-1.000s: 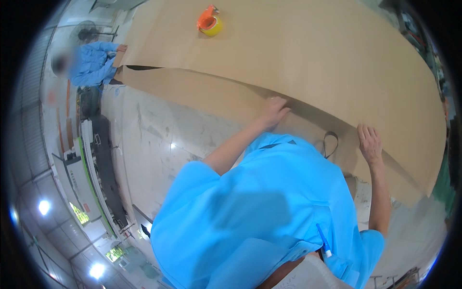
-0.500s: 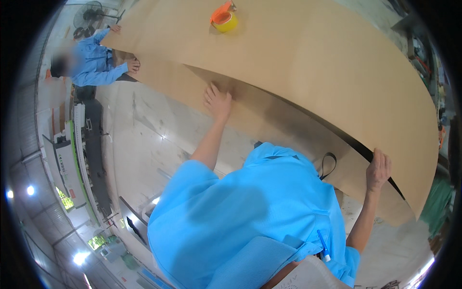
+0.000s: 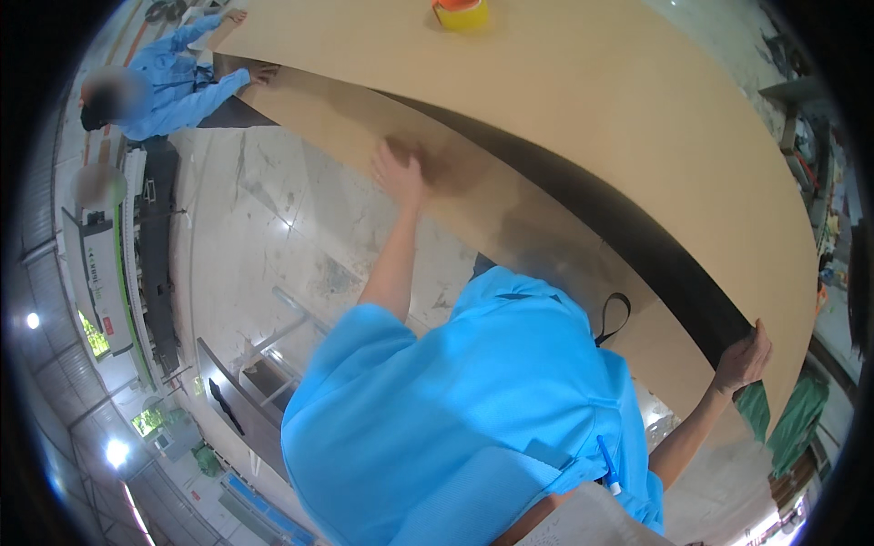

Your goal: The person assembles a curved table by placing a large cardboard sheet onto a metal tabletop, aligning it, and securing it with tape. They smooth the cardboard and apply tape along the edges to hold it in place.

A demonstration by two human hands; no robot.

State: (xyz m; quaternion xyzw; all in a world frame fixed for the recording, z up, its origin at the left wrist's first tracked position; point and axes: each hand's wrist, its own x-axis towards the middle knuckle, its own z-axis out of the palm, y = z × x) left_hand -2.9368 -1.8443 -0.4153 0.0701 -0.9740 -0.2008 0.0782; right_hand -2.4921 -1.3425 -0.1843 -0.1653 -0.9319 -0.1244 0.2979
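A large brown sheet, like kraft board, spreads out ahead of me. Below its near edge runs a lower brown flap, and a dark band shows between the two, widest toward the right. My left hand lies against the flap with its fingers apart, gripping nothing. At the right corner my right hand is closed around the upper sheet's near edge; its thumb is partly hidden. An orange-and-yellow tape roll with dispenser sits on the sheet, cut off by the top of the picture.
At the far left a co-worker in blue has both hands on the sheet's end. A black strap loop hangs by my shirt. Green cloth lies beyond the right corner. A metal-framed stand is on the floor to the left.
My right hand has moved outward and down with the sheet's edge, and the dark band has widened. My left hand remains on the flap. The tape roll now appears higher in the picture.
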